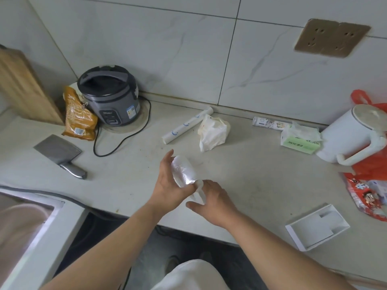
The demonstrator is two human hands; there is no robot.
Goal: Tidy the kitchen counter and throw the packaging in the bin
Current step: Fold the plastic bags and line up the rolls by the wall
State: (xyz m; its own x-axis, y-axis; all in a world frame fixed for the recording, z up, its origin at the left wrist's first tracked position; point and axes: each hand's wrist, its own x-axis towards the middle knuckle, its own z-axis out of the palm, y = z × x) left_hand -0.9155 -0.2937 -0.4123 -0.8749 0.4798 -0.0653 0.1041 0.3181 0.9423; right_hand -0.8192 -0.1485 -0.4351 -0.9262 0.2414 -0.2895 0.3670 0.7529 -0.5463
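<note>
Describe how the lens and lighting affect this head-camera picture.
Head view: wide-angle distortion bows the wall tiles and counter edge; soft, even light casts faint shadows; the cleaver shows dull glare; both hands stay fairly sharp.

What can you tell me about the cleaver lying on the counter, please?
The cleaver lies flat on the pale counter, left of centre, near the sink edge. Its broad rectangular blade looks like dull grey steel; the rounded, shiny metal handle points toward the lower right, with the blade toward the upper left. Neither hand touches it. It sits in front of the orange snack bag and the grey rice cooker, apart from both, with the cooker's black cord looping just to its right.
</note>
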